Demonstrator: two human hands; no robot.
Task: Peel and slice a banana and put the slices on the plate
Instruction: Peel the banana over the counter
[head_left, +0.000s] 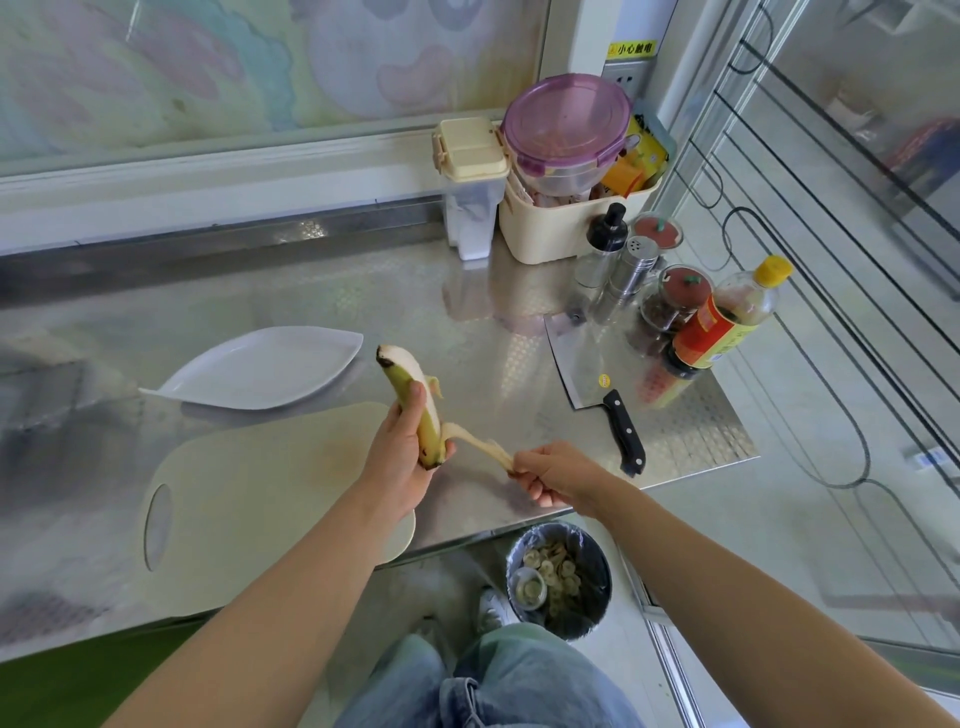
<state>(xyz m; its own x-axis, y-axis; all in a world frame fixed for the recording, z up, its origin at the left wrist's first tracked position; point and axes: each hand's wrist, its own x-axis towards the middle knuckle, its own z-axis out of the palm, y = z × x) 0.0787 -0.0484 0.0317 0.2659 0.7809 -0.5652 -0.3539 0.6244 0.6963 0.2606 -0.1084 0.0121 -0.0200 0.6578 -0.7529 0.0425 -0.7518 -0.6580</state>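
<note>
Peeling underway: left hand (402, 457) grips banana (410, 387) upright above worktop (415, 291); right hand (553, 475) pinches peel strip (483, 447). Approx. half peeled, it seems; slicing w/ cleaver (592, 364) and filling plate (260, 369) not yet done.

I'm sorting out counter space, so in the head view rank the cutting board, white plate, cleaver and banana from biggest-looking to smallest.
1. cutting board
2. white plate
3. cleaver
4. banana, about as long as the cleaver but narrower; it is held up nearer the camera, so this last ranking is unsure.
</note>
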